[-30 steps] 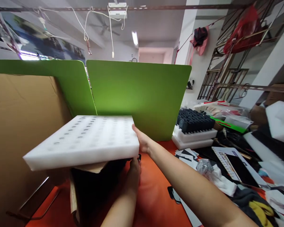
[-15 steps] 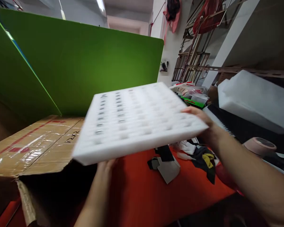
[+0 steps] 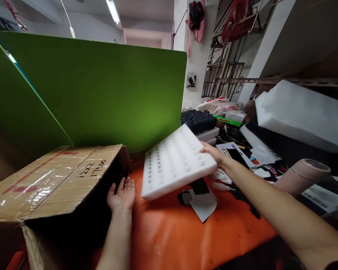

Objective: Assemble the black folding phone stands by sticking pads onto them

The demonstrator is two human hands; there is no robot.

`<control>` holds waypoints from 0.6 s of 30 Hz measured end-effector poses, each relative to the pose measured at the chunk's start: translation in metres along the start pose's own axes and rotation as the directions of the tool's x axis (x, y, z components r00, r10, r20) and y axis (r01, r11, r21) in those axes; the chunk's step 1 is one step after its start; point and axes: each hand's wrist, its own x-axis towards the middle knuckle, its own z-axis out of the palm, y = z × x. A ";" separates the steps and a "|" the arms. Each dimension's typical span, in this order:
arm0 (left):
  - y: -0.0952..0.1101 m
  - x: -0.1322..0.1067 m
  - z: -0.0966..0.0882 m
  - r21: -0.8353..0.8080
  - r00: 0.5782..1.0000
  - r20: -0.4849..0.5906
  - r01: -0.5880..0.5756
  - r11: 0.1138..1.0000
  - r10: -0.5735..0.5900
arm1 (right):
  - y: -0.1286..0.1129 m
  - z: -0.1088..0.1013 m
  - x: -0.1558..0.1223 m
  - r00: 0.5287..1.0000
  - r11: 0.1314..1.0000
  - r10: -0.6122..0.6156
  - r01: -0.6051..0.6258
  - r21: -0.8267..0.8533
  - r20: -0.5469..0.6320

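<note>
My right hand (image 3: 217, 155) grips the right edge of a white foam tray (image 3: 176, 161) with rows of small pockets, and holds it tilted above the orange table (image 3: 186, 240). My left hand (image 3: 122, 194) is open, palm up, fingers spread, just left of the tray's low corner and beside the open mouth of a cardboard box (image 3: 59, 180). The box lies on its side with handwritten numbers on its taped top.
Green divider panels (image 3: 101, 90) stand behind the box. A stack of foam trays with dark parts (image 3: 199, 125) sits at the back. Paper scraps (image 3: 202, 202), printed cards, thick white foam sheets (image 3: 301, 116) and a tape roll (image 3: 307, 172) crowd the right side.
The tray has moved right and down, away from the box. My left hand has let go of it and now lies open by the box; the right hand alone holds it.
</note>
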 end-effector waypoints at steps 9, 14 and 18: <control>0.003 0.002 -0.007 0.076 0.999 -0.011 0.032 0.997 -0.031 | 0.055 0.020 0.016 0.978 0.953 0.131 -0.169 0.253 0.161; 0.006 0.007 -0.012 0.178 0.999 -0.054 0.017 0.984 -0.008 | 0.089 0.039 0.023 0.967 0.923 0.222 -0.249 0.293 0.122; 0.006 0.012 -0.020 0.269 0.992 -0.106 -0.036 0.962 0.067 | 0.113 0.047 0.018 0.947 0.897 0.271 -0.313 0.311 0.173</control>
